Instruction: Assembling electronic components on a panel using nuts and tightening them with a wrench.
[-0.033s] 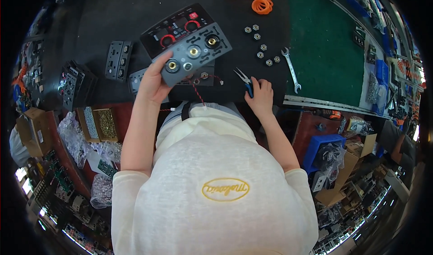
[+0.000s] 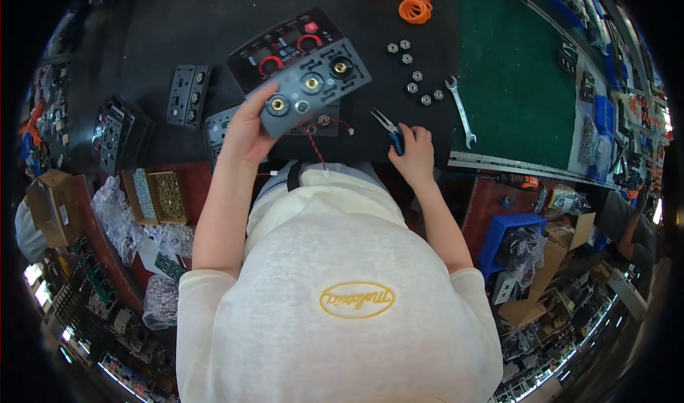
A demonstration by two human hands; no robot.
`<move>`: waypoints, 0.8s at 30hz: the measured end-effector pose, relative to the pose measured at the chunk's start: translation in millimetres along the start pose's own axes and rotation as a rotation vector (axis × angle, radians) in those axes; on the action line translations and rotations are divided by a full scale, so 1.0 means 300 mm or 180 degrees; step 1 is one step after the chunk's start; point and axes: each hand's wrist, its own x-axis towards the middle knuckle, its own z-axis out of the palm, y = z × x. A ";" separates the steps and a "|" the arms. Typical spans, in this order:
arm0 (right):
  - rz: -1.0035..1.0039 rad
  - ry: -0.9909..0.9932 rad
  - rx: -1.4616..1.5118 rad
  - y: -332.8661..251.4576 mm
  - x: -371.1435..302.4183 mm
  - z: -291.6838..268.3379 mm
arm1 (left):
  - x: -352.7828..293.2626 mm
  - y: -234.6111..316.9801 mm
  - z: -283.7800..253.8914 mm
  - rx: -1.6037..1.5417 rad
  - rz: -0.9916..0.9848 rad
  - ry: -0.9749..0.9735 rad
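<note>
Presently, left hand (image 2: 249, 136): grips a grey-metal, black-faced control panel (image 2: 293, 90) by one corner above the matte black worktop (image 2: 157, 40), apparently angled so its round brass sockets (image 2: 311, 82) face upward.
Right hand (image 2: 415, 150): curled around slender steel, blue-handled pliers (image 2: 387, 124), tips forward.
Silvery hexagonal nuts (image 2: 417, 76): loose, seemingly kept within reach.

Downward head fisheye, rim unclear

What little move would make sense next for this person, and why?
Perhaps raise the pliers toward the grey panel: the right hand is at their blue handles, and the left hand holds the panel with its brass fittings exposed.
</note>
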 end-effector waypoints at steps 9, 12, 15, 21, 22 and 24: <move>-0.1037 0.0260 0.2000 -0.239 -0.030 -0.481 | -0.009 -0.046 0.086 0.0335 0.0130 -0.0119; -0.1489 0.0518 0.1030 -0.284 -0.011 -0.492 | -0.019 -0.037 0.118 0.0436 0.0201 -0.0175; -0.1485 0.0463 0.0800 -0.299 -0.008 -0.481 | -0.029 -0.041 0.127 0.0455 0.0313 -0.0225; -0.1404 0.0480 0.0546 -0.343 -0.004 -0.474 | -0.046 -0.036 0.145 0.0273 0.0507 -0.0259; -0.1404 0.0486 0.0547 -0.348 -0.001 -0.475 | -0.050 -0.032 0.149 0.0180 0.0496 -0.0280; -0.1495 0.0487 0.0361 -0.361 0.002 -0.486 | -0.059 -0.024 0.162 0.0045 0.0461 -0.0286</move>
